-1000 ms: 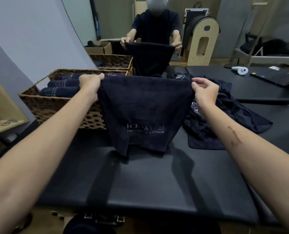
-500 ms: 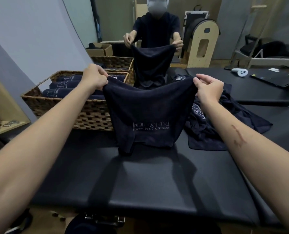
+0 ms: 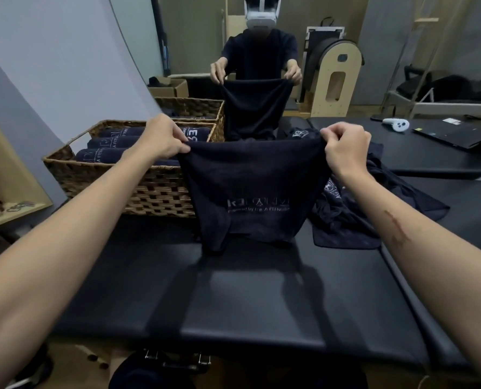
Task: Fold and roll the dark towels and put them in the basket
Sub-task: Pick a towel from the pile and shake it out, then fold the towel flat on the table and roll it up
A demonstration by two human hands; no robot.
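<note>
Dark towel (image 3: 250,192), printed logo facing the camera, hanging in the air above black padded table (image 3: 233,299), lower edge touching it. Upper corners pinched by left hand (image 3: 160,138) and right hand (image 3: 346,148), forearms extended forward, knuckles up. Wicker basket (image 3: 138,189) just left, holding rolled towels (image 3: 113,147). Loose towels (image 3: 354,217) heaped right.

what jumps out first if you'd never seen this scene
A dark towel held up at centre, its top corners pinched by the left hand and right hand, its lower edge touching the black table. To its left, a wicker basket of rolled towels; to its right, a loose towel heap.
</note>
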